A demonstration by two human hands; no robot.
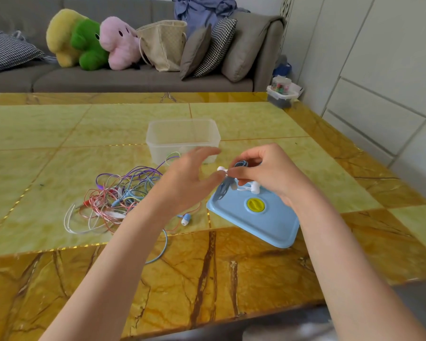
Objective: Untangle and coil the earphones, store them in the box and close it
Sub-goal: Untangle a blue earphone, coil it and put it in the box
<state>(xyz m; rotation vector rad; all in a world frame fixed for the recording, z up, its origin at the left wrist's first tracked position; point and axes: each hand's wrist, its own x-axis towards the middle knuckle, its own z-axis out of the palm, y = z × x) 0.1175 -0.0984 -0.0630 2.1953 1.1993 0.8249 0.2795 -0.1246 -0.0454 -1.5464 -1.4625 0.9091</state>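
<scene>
Blue earphone cable (240, 164) bunched into a small coil, pinched in the curled fingers of the right hand (268, 173) above the far corner of the blue lid (256, 217). White earbuds (255, 187) dangling from that coil, one poking out at the fingertips, the other hanging just over the lid. Left hand (187, 180) raised beside it, fingers spread and relaxed, thumb tip meeting the cable next to the right fingertips; whether it actually pinches the cable, cannot tell. Tangle of earphones (118, 195) in pink, purple, blue and white lying on the table (59, 134) to the left, partly behind the left forearm, with a blue earbud (185, 219) and a loop of blue wire trailing toward the near side. Clear plastic box (182, 139) standing open behind the hands, apart from the lid. Lid flat on the table, yellow round knob (255, 205) at its centre. Beyond the table, a grey sofa (133, 80) with plush toys (89, 40), a woven bag (165, 43) and cushions (207, 50).
</scene>
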